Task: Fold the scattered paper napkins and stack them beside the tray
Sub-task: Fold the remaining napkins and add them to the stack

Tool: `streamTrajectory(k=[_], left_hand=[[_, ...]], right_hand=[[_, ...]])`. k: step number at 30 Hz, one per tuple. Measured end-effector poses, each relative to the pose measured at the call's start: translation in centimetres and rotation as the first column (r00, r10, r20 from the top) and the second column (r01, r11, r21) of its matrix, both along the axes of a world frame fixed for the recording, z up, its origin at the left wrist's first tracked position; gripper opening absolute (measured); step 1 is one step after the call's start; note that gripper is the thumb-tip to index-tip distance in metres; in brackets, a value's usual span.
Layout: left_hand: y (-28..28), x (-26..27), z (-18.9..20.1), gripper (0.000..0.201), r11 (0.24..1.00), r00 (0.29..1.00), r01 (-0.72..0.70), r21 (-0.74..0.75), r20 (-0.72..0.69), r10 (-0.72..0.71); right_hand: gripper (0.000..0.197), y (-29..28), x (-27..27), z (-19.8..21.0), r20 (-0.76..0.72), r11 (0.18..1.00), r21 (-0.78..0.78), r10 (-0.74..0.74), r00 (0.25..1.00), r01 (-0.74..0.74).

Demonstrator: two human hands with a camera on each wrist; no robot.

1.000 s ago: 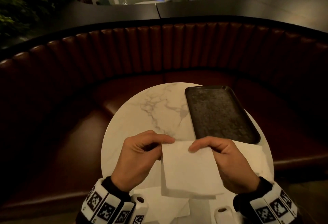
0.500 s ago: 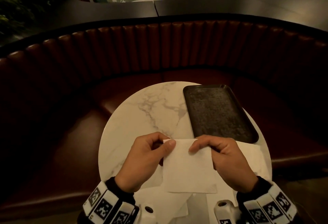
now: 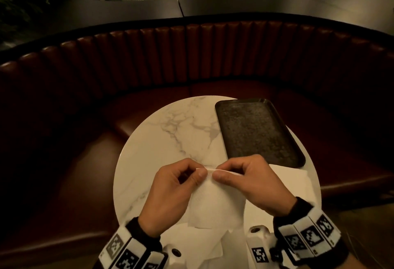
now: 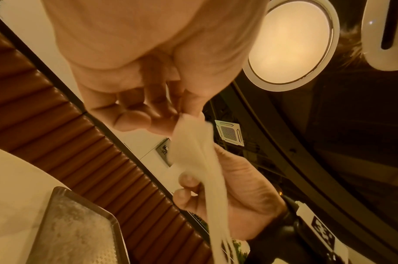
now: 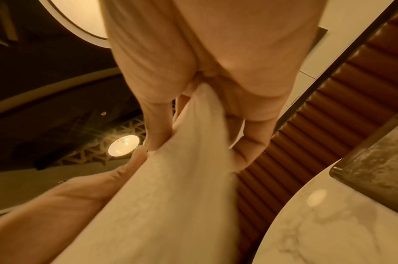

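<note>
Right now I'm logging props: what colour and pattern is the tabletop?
White marble with grey veins: the table, clearest in the head view.

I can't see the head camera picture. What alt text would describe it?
Two bare hands, left hand and right hand, pinch the top edge of a white paper napkin above a round white marble table. A dark rectangular tray lies behind the right hand, more white napkins near it.
</note>
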State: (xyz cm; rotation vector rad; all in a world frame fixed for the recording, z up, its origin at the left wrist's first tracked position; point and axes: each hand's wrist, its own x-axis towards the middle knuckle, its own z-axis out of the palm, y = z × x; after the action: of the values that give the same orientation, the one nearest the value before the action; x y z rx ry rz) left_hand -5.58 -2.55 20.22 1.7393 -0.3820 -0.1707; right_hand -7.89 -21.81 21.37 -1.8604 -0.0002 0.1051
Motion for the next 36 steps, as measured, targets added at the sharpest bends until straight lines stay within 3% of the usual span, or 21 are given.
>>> streamTrajectory(k=[8, 14, 18, 21, 24, 25, 27, 29, 33, 36], left_hand=[[-0.9, 0.2, -1.1, 0.016, 0.994, 0.993, -0.098, -0.051, -0.071, 0.094], [-2.6, 0.5, -3.6, 0.023, 0.997, 0.983, -0.081, 0.017, -0.162, 0.083], [-3.7, 0.4, -6.0, 0.015, 0.997, 0.966, 0.007, 0.073, -0.260, 0.012], [-3.4, 0.8, -9.5, 0.012, 0.966, 0.960, 0.036, 0.255, -0.278, 0.037], [-1.4, 1.3, -14.5, 0.007, 0.835, 0.970, 0.041, 0.549, -0.224, 0.100], [-0.7, 1.4, -16.1, 0.010, 0.746, 0.968, 0.080, 0.661, -0.230, 0.100], [-0.1, 1.2, -18.5, 0.039, 0.517, 0.946, 0.205, 0.831, -0.304, 0.113], [-0.1, 0.8, -19.4, 0.057, 0.368, 0.924, 0.313, 0.876, -0.370, 0.094], [0.5, 0.0, -20.0, 0.089, 0.269, 0.933, 0.344, 0.900, -0.359, 0.005], [1.4, -0.3, -20.5, 0.099, 0.213, 0.951, 0.306, 0.928, -0.308, -0.029]], right_hand=[[0.013, -1.8, -1.2, -2.0, -0.091, 0.972, 0.169, -0.150, 0.985, 0.163], [0.010, -2.3, -1.6, -5.3, -0.170, 0.931, 0.249, -0.228, 0.959, 0.266], [0.004, -4.2, -2.2, -8.5, -0.232, 0.958, 0.153, -0.201, 0.952, 0.240], [0.001, -8.4, -1.4, -10.3, -0.228, 0.941, 0.031, -0.321, 0.919, 0.336], [0.008, -14.2, 0.3, -12.1, -0.199, 0.894, -0.185, -0.441, 0.875, 0.409], [0.009, -16.0, 0.8, -13.0, -0.172, 0.856, -0.309, -0.478, 0.861, 0.413], [0.010, -18.6, 1.9, -14.7, -0.146, 0.756, -0.527, -0.531, 0.835, 0.388], [0.014, -20.1, 2.5, -16.5, -0.166, 0.682, -0.635, -0.580, 0.798, 0.363], [0.022, -20.4, 2.6, -19.0, -0.104, 0.573, -0.755, -0.582, 0.806, 0.317], [0.032, -20.0, 2.1, -19.5, -0.056, 0.528, -0.773, -0.609, 0.791, 0.352]])
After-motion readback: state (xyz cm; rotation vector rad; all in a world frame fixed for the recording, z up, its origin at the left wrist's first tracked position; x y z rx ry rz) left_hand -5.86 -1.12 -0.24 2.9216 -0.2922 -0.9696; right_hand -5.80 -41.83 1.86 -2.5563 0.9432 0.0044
